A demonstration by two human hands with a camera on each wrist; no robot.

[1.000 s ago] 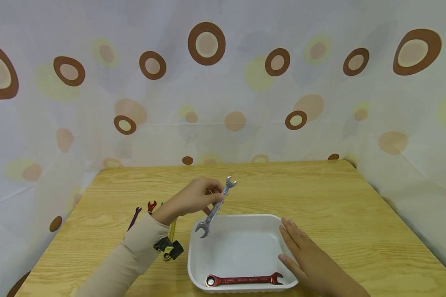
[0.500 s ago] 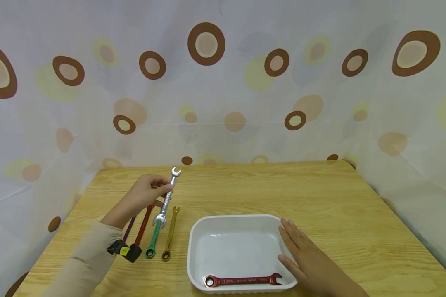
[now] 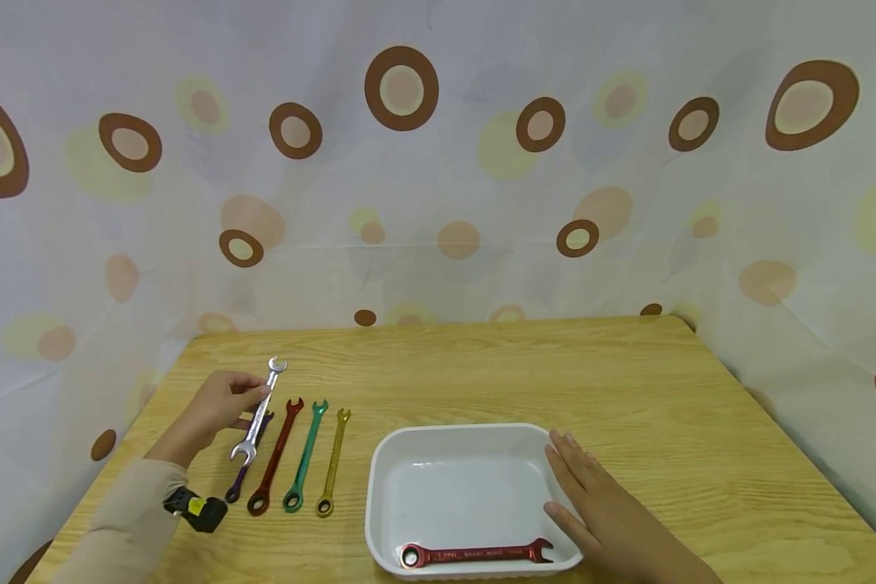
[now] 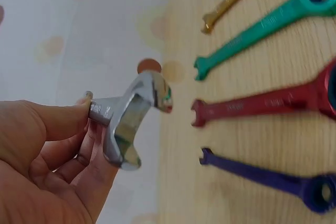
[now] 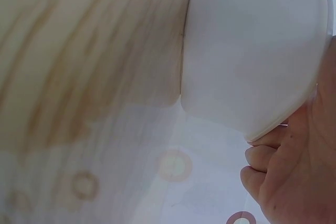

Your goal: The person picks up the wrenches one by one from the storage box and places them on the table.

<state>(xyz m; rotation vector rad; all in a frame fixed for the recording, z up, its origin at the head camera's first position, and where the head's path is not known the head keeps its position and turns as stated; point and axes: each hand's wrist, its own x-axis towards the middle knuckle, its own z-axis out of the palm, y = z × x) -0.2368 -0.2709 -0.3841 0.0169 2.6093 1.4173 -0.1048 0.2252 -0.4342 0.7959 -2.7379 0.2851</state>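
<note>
My left hand (image 3: 215, 410) pinches a silver open-ended wrench (image 3: 261, 412) by its middle, held tilted above a purple wrench (image 3: 234, 487) at the table's left. In the left wrist view, one open jaw of the silver wrench (image 4: 125, 124) points toward the camera. Beside the purple wrench lie a red wrench (image 3: 276, 456), a green wrench (image 3: 307, 456) and a gold wrench (image 3: 333, 464), in a row. My right hand (image 3: 607, 509) rests with straight fingers on the right rim of a white tray (image 3: 467, 427). Another red wrench (image 3: 474, 554) lies inside the tray's near side.
The wooden table (image 3: 628, 381) runs back to a patterned cloth (image 3: 438, 162) that encloses it behind and at both sides. On my left wrist sits a black strap with a small camera (image 3: 203, 513).
My left hand has carried the silver wrench leftward from over the tray's edge, past the gold and green wrenches, to above the purple one. My right hand has stayed at the tray.
</note>
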